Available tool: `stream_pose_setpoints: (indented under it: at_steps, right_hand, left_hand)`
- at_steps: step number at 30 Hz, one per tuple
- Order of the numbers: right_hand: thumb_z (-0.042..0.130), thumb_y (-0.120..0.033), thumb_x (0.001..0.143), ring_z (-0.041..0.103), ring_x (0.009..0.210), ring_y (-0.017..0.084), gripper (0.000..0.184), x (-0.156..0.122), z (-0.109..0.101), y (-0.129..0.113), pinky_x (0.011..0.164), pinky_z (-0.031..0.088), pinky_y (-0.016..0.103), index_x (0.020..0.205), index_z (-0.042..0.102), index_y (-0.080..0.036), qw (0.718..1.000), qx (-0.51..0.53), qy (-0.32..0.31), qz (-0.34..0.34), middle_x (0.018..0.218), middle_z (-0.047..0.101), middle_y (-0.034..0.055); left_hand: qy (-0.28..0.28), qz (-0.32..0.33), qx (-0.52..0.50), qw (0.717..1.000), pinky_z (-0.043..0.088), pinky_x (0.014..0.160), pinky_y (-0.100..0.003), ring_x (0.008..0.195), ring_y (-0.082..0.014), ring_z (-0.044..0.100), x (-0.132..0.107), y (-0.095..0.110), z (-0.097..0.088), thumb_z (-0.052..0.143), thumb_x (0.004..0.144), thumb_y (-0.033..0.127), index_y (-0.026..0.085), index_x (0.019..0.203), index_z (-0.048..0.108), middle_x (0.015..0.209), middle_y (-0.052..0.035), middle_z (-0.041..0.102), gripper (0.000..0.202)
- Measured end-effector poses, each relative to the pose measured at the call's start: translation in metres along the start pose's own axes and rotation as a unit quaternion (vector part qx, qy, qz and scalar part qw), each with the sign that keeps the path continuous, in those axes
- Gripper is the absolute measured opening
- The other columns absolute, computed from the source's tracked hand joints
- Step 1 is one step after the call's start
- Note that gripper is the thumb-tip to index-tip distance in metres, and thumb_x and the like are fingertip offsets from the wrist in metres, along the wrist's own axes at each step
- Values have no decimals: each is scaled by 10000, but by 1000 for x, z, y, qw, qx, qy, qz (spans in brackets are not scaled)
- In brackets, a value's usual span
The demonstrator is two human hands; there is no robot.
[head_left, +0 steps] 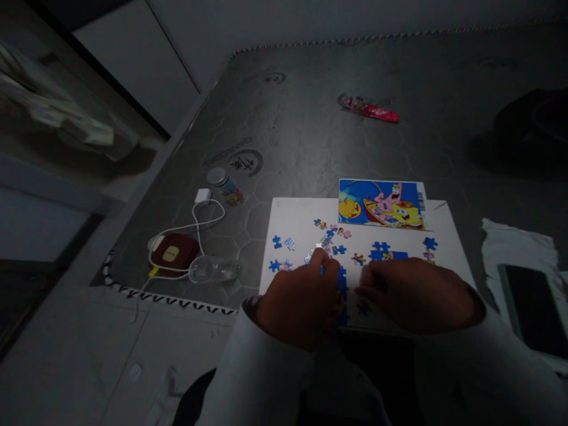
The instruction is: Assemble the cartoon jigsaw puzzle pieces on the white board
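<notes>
My left hand (302,299) is over the white board (302,210), fingers bent and closed, with a bit of blue puzzle piece showing between them. Just right of it lies a joined strip of blue and yellow puzzle pieces (342,290), partly covered by that hand. My right hand (421,293) is curled in a pinch above the board; its fingertips are dim and slightly blurred, so what they hold cannot be made out. Behind it is a joined blue puzzle section (380,253). Several loose puzzle pieces (339,249) lie about the board.
A cartoon picture card (381,204) lies across the board's far edge. To the left are a capped jar (226,186), a clear bottle (215,269), a brown case (177,254) and a white cable (197,225). A phone (535,307) lies right; a red wrapper (373,110) lies farther back.
</notes>
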State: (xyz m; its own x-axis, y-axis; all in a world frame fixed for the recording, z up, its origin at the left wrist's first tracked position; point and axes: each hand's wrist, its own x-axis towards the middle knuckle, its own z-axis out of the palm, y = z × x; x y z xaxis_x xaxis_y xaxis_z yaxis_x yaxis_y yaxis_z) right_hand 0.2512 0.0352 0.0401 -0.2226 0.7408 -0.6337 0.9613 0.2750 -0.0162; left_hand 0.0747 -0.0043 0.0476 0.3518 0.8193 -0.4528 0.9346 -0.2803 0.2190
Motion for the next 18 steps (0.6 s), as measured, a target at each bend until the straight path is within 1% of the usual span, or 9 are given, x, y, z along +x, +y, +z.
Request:
stream_pose_setpoints:
  at_steps: [3,8,13,16,18]
  right_hand:
    - [558,-442,943,708,821,253,246,2,1,-1,619,407,338,879,760,-318,1000,0,12,1,907,777,38]
    - [554,-441,948,709,824,239,247,2,0,-3,613,406,325,886,769,-338,1000,1,8,4,924,780,24]
    - [554,-447,937,706,782,234,267,3,1,-2,573,386,315,868,774,-313,1000,4,11,-13,901,782,44]
    - [562,-453,935,709,794,238,262,3,3,-1,589,399,320,847,771,-322,1000,1,23,-10,901,781,37]
    - [580,-452,928,709,794,245,250,3,3,-1,602,410,333,832,771,-324,1000,9,28,-5,896,779,37]
  left_hand:
    - [2,-4,-10,1000,615,685,-387,891,-244,743,0,1,-1,767,821,346,223,1314,523,1437,-78,548,564]
    - [2,-4,-21,1000,614,688,-397,907,-257,738,0,0,2,836,762,344,221,1320,519,1432,-76,547,653]
    - [9,-10,-9,1000,587,661,-338,928,-239,734,0,2,-1,773,821,328,236,1330,533,1441,-82,548,570]
    - [3,-18,6,1000,566,611,-317,930,-234,733,-4,1,-5,761,830,312,242,1342,537,1423,-68,561,563]
    - [12,-30,16,999,550,580,-319,906,-231,734,-7,-3,-8,743,856,332,257,1358,530,1386,-53,581,551]
